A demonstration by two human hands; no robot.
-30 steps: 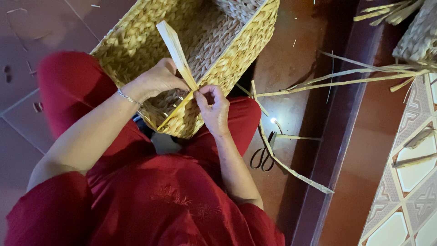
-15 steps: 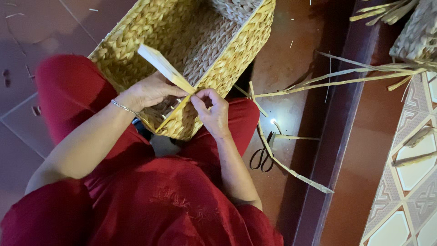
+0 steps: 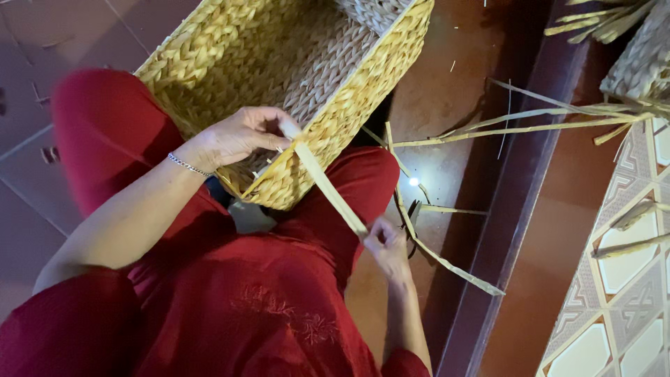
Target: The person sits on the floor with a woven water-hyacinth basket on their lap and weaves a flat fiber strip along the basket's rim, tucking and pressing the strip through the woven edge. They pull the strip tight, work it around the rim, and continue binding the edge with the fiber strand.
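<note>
A square woven straw basket (image 3: 349,105) rests on my lap, its near corner toward me. My left hand (image 3: 241,136) lies on the inside of that corner and pinches the upper end of a flat pale straw strip (image 3: 328,185). The strip runs down and to the right, taut, to my right hand (image 3: 387,244), which grips its lower end beside my right knee. A thin bracelet circles my left wrist.
Black scissors (image 3: 412,213) lie on the reddish floor by my right hand, partly hidden. Long loose straw strips (image 3: 516,129) stretch across the floor to the right, and one (image 3: 447,262) trails past the scissors. Another woven piece (image 3: 638,59) sits at the upper right. Patterned tiles (image 3: 628,272) lie at the right.
My right hand has pulled away from the basket corner, down and to the right, drawing the strip out straight. My left hand stayed on the corner holding the strip's other end.
</note>
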